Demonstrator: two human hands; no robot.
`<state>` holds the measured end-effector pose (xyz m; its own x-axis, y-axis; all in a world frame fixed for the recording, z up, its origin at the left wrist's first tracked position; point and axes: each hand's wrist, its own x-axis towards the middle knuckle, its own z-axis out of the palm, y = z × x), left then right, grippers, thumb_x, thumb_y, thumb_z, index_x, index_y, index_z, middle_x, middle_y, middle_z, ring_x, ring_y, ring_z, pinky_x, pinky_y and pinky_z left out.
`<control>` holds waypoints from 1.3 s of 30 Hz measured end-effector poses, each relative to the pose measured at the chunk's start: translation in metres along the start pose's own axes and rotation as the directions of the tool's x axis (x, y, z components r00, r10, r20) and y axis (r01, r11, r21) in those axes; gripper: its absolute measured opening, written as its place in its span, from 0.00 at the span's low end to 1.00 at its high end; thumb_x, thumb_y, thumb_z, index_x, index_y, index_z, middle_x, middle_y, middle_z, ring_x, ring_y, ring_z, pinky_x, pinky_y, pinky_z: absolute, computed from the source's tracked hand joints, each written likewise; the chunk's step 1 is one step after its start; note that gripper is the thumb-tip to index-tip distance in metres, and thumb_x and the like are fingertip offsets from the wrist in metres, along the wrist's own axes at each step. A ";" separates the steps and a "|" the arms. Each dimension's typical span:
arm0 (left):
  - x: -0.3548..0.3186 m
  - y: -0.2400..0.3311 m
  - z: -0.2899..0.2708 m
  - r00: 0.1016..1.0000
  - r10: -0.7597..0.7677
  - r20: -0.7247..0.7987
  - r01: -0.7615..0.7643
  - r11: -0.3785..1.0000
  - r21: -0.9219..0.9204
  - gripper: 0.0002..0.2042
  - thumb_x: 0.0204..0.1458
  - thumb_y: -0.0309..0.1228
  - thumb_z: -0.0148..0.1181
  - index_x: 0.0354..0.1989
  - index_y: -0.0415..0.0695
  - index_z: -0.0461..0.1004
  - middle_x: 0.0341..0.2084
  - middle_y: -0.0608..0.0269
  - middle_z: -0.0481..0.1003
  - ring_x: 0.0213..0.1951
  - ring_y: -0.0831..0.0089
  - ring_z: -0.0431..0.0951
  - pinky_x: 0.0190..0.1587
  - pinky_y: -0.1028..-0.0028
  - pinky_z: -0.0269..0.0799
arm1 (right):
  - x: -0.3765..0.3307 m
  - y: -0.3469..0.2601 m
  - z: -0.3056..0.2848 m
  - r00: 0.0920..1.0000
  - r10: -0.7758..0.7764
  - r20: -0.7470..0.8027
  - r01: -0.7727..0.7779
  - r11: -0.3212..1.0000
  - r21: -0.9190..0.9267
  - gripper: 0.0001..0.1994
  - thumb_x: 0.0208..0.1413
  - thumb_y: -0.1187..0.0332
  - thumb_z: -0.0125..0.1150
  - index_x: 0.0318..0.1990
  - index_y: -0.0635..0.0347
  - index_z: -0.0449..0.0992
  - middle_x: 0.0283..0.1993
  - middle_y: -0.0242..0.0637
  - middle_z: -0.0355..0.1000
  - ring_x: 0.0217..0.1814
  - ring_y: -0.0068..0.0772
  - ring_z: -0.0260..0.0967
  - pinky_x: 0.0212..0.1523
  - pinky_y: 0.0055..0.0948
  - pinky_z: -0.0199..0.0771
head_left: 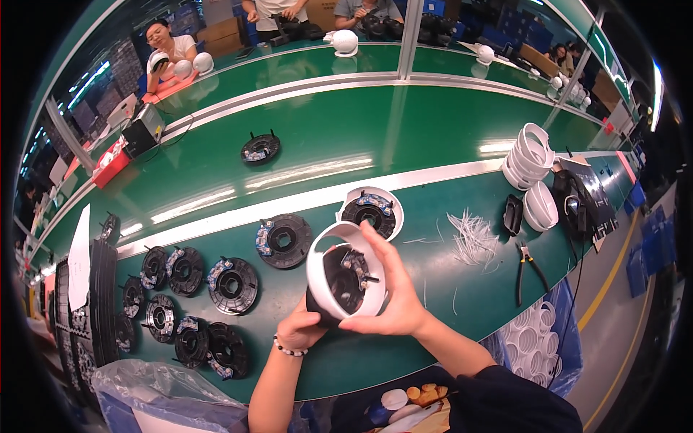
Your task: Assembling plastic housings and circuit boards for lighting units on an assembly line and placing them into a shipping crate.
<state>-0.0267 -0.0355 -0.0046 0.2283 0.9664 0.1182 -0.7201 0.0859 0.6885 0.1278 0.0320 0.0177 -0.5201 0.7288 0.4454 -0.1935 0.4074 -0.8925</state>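
Observation:
A white plastic ring-shaped housing (pixel 317 267) is held up over the front of the green bench. My right hand (pixel 397 299) is closed round its right side, thumb low and fingers at the upper rim. Below and left, my left hand (pixel 299 328) grips a round black base (pixel 317 309) set against the housing's lower side; whether the two are joined I cannot tell. Through the housing's opening a small circuit board (pixel 354 261) shows. Just behind, another white housing (pixel 395 209) lies with a black round base (pixel 367 214) inside it.
Several black round bases (pixel 232 285) with circuit boards lie at left, beside stacked black trays (pixel 90 310). At right are white zip ties (pixel 473 238), pliers (pixel 530 274), stacked white housings (pixel 530 155) and a bin of white rings (pixel 534 339). A conveyor (pixel 317 119) runs behind; people work beyond it.

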 end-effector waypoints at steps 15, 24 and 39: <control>0.007 0.001 -0.008 0.961 0.071 -0.269 -0.148 0.949 -0.279 0.25 0.54 0.47 0.33 0.48 0.38 0.64 0.43 0.54 0.69 0.45 0.65 0.70 0.49 0.67 0.65 | -0.006 -0.015 0.019 0.992 -0.103 0.080 0.127 0.898 -0.422 0.49 0.25 0.50 0.71 0.57 0.63 0.52 0.62 0.56 0.42 0.63 0.54 0.41 0.58 0.47 0.44; 0.010 0.002 -0.002 0.964 0.055 -0.259 -0.136 0.941 -0.309 0.27 0.54 0.47 0.33 0.54 0.38 0.58 0.47 0.53 0.66 0.47 0.65 0.68 0.50 0.67 0.64 | -0.010 -0.017 0.022 0.987 -0.144 0.071 0.161 0.860 -0.484 0.48 0.24 0.52 0.72 0.56 0.62 0.54 0.62 0.57 0.42 0.62 0.58 0.40 0.57 0.50 0.45; 0.004 0.003 -0.008 0.991 0.050 -0.122 -0.078 0.968 -0.239 0.44 0.44 0.68 0.25 0.57 0.38 0.52 0.52 0.53 0.61 0.52 0.65 0.64 0.54 0.67 0.60 | -0.004 -0.013 0.023 0.983 -0.124 0.137 0.178 0.832 -0.526 0.52 0.22 0.54 0.74 0.58 0.63 0.50 0.62 0.56 0.43 0.62 0.56 0.42 0.58 0.47 0.45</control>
<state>-0.0333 -0.0290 -0.0079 0.1103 0.9919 0.0637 -0.8715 0.0657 0.4860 0.1136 0.0113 0.0256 -0.6011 0.5903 0.5388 0.1838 0.7582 -0.6256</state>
